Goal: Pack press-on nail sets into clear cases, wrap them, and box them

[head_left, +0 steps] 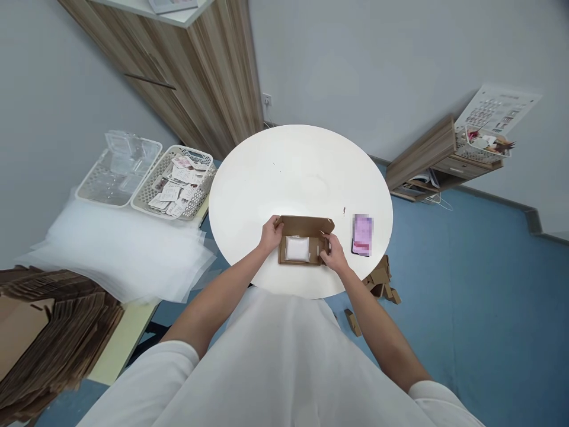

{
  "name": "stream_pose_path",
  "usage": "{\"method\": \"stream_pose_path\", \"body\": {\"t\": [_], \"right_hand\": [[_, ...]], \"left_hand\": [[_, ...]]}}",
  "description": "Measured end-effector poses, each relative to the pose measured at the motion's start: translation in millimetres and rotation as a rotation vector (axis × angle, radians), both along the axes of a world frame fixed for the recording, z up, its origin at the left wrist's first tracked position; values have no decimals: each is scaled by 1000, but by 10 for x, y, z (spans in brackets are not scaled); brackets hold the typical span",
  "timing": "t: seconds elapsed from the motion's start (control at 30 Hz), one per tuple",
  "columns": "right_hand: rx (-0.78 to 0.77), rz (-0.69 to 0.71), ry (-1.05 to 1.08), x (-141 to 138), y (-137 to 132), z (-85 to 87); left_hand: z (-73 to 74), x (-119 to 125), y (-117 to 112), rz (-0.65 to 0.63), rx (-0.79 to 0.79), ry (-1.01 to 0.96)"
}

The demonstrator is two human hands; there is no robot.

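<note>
A small brown cardboard box (306,225) with its lid raised sits near the front edge of the round white table (293,166). Inside it lies a white wrapped packet (297,249), toward the left part of the box. My left hand (271,234) grips the box's upper left corner, fingers closed on the cardboard. At the right end, my right hand (335,254) is closed on the box's side wall and flap. The fingertips of both hands are partly hidden by the cardboard.
A phone (363,236) with a blurred screen lies right of the box. To the left are a basket of cards (178,184), a basket of clear plastic boxes (118,172), white sheets (124,249) and stacked flat cardboard (66,338). Cardboard boxes (380,276) lie on the floor.
</note>
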State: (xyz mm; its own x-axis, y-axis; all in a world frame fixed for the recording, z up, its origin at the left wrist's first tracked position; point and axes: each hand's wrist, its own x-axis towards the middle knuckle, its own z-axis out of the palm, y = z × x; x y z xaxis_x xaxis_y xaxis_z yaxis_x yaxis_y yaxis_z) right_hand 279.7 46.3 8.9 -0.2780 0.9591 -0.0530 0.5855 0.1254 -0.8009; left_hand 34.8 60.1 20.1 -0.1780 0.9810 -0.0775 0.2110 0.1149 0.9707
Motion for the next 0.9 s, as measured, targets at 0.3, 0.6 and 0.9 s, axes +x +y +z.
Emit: {"method": "stream_pose_path", "body": {"t": [0.3, 0.6, 0.9], "right_hand": [[-186, -267, 333, -57, -156, -102], [-348, -280, 415, -70, -218, -213], [-225, -318, 110, -154, -237, -206]], "left_hand": [[16, 10, -134, 1, 7, 66], [30, 56, -152, 72, -3, 115], [37, 70, -135, 142, -20, 94]]}}
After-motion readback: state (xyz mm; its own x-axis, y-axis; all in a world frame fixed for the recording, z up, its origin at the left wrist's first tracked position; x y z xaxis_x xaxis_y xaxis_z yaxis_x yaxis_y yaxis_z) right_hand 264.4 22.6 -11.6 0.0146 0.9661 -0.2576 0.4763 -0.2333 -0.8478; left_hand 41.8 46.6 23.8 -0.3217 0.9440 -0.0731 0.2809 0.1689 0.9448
